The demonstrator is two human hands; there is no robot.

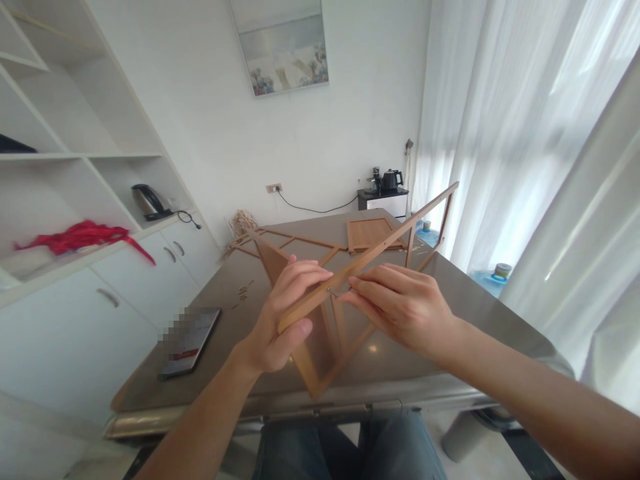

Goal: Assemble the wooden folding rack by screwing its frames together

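My left hand (283, 313) is wrapped round the near end of a long wooden frame (395, 237), holding it tilted up above the grey table (465, 300). My right hand (400, 303) pinches a small metal piece, perhaps a screw (334, 292), against the frame's rail just beside my left fingers. More wooden frame parts (285, 243) lie or lean under and behind the held frame. A flat wooden panel (367, 233) rests at the far side of the table.
A dark phone or tablet (190, 343) lies on the table's left part, with small loose bits (244, 291) near it. White cabinets with a kettle (147, 200) and red cloth (80, 237) stand left. Curtains hang right; water jugs (493, 277) sit on the floor.
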